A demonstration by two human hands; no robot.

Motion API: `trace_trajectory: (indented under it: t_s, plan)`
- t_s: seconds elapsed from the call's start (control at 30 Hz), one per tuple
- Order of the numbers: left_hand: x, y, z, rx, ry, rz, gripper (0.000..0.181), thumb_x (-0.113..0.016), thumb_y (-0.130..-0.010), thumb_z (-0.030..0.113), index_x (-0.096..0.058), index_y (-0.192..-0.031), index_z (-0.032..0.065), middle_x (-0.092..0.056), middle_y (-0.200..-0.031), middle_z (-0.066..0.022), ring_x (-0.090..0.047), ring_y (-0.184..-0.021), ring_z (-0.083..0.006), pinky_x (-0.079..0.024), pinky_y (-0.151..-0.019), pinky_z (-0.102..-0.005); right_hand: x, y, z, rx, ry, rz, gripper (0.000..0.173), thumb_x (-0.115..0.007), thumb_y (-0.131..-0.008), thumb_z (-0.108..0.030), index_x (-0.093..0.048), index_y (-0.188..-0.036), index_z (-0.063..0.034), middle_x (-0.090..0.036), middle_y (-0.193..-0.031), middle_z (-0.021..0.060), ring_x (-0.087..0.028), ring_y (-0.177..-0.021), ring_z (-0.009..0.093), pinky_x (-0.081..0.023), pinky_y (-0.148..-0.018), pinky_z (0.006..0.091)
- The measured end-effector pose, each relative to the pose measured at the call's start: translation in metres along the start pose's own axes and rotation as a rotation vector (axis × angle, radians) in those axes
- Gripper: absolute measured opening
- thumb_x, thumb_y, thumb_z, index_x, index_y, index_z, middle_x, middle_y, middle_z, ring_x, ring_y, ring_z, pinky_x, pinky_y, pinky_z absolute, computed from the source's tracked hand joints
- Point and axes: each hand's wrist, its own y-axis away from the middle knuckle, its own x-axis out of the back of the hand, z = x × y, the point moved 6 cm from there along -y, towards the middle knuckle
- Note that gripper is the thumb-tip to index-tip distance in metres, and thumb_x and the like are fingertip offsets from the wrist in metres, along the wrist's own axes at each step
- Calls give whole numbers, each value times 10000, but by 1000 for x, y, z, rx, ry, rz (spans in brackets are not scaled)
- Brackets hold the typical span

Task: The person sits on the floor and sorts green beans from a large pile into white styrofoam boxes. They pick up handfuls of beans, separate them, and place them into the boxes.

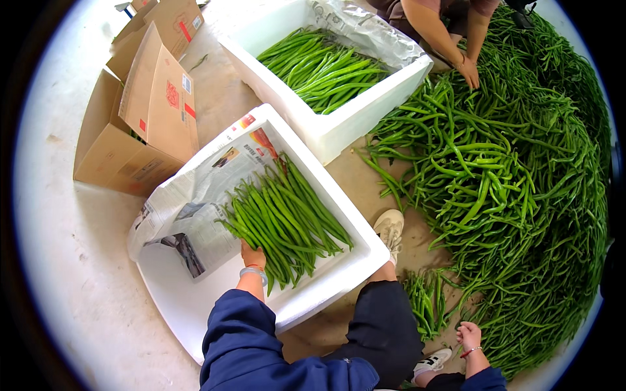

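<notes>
My left hand [253, 255] reaches into a white foam box [303, 313] and touches the left side of a layer of long green chili peppers [288, 215]. Its fingertips are hidden by the peppers. Newspaper [210, 239] lines part of that box, under and beside the layer. My right hand [469, 336] is low at the right, fingers curled, by the edge of a large heap of green chili peppers [543, 195]. Whether anything is in that hand is unclear. A small bunch of peppers [425, 303] lies on the floor just up and left of it.
A second foam box [337, 132] holds more peppers and a plastic liner [362, 29]. Open cardboard boxes [161, 102] stand at the left. At the top, another person's hands [467, 73] touch the heap. My shoes [390, 229] are between box and heap.
</notes>
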Motion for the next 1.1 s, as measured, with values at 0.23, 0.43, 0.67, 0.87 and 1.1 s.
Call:
trace_trajectory:
  t_s: [0.23,0.43,0.67,0.87,1.1]
  plan:
    - [-30,4,-1,4,-14,-180,696,-511,-684,76,-76,-1217,-28,-231,-1221,-221,-237,-1140,-291,-200,-938,-296,11,5,15,-6,-60,-10,153,-430,-756,-28,-474,-893,22,-515,-694,76,-496,-532,117,-409,-418,208]
    - [8,-8,-5,20,-58,-2,684,-609,-588,71,-247,-1162,-16,-418,-1098,-180,-409,-1018,-271,-305,-864,-289,34,6,10,58,-92,24,140,-427,-769,-25,-484,-888,21,-537,-674,80,-508,-519,128,-414,-424,216]
    - [29,73,157,-157,666,-54,364,-426,-726,42,-374,-1082,-12,-463,-992,-98,-446,-878,-176,-345,-772,-271,142,7,1,271,-167,173,122,-451,-762,-73,-510,-830,9,-541,-652,63,-511,-527,113,-424,-473,224]
    - [41,294,340,-340,1090,-722,336,-397,-792,92,-355,-1119,28,-417,-1052,-58,-407,-936,-133,-332,-800,-249,227,15,1,299,12,365,165,-491,-733,-102,-536,-851,4,-573,-718,78,-548,-602,120,-433,-556,247]
    - [-45,564,370,-379,870,-1400,289,-431,-772,70,-399,-1058,45,-469,-938,-35,-456,-841,-134,-372,-738,-261,273,-30,138,107,-58,576,169,-471,-728,-65,-543,-869,-7,-568,-723,92,-560,-600,141,-435,-564,248]
